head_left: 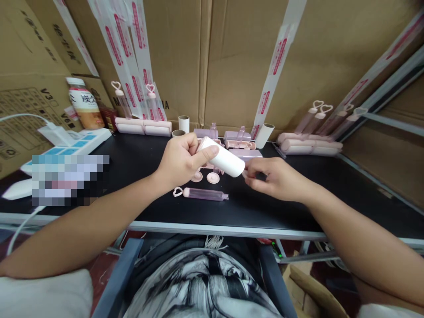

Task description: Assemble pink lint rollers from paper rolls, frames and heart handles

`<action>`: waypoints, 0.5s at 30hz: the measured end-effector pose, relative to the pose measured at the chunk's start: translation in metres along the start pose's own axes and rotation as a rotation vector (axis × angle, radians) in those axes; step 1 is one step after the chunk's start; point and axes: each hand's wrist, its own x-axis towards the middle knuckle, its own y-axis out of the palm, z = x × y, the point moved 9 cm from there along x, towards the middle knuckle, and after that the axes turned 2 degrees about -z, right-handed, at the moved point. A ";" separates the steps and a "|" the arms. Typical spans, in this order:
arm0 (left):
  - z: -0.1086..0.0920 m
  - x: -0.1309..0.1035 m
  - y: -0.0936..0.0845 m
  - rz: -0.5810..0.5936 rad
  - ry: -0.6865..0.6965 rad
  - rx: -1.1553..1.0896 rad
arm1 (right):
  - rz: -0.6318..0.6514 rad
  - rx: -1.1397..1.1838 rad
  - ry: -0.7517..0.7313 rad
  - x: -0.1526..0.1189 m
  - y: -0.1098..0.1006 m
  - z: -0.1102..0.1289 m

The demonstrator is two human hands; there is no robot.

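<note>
My left hand (179, 161) is wrapped around one end of a white paper roll (227, 159), which is tilted down to the right above the table. At the roll's lower right end, my right hand (276, 179) has its fingers pinched around a small pale part, mostly hidden. Below the roll, two pink round caps (213, 178) lie on the black table (149, 207). Nearer to me is a clear mauve tube (207, 194) with a pink heart-shaped loop at its left end. Behind the roll are lilac half-shells (247, 153) and pink casings, partly covered by it.
Finished-looking pink rollers (144, 126) with heart loops stand at the back left; more rollers (311, 146) are at the back right. White cardboard-cored rolls (265, 135) stand behind. A power strip (66, 150) and a drink bottle (85, 104) occupy the left. Cardboard (232, 57) walls the back.
</note>
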 end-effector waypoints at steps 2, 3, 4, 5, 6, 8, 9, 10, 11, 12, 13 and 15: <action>0.006 0.002 0.001 0.012 -0.047 -0.076 | -0.226 0.074 0.020 -0.003 -0.019 -0.002; 0.009 0.003 0.002 0.014 -0.069 -0.107 | -0.333 0.119 0.029 -0.005 -0.027 -0.003; 0.011 0.004 0.002 0.014 -0.091 -0.134 | -0.428 0.159 0.031 -0.009 -0.033 -0.004; 0.014 0.004 0.003 0.014 -0.113 -0.159 | -0.502 0.192 0.025 -0.012 -0.037 -0.003; 0.017 0.005 0.005 0.013 -0.136 -0.182 | -0.555 0.214 0.014 -0.015 -0.040 -0.001; 0.022 0.004 0.009 0.023 -0.185 -0.227 | -0.601 0.239 -0.009 -0.017 -0.039 0.005; 0.024 0.003 0.012 0.037 -0.210 -0.250 | -0.604 0.243 -0.019 -0.018 -0.037 0.007; 0.026 0.002 0.016 0.059 -0.231 -0.271 | -0.604 0.241 -0.027 -0.018 -0.035 0.010; 0.027 0.001 0.019 0.084 -0.247 -0.287 | -0.602 0.233 -0.031 -0.018 -0.033 0.011; 0.027 -0.001 0.023 0.110 -0.258 -0.296 | -0.603 0.217 -0.030 -0.018 -0.031 0.012; 0.027 -0.002 0.026 0.133 -0.262 -0.299 | -0.607 0.194 -0.024 -0.018 -0.031 0.012; 0.028 -0.003 0.029 0.162 -0.270 -0.296 | -0.619 0.150 -0.004 -0.018 -0.030 0.010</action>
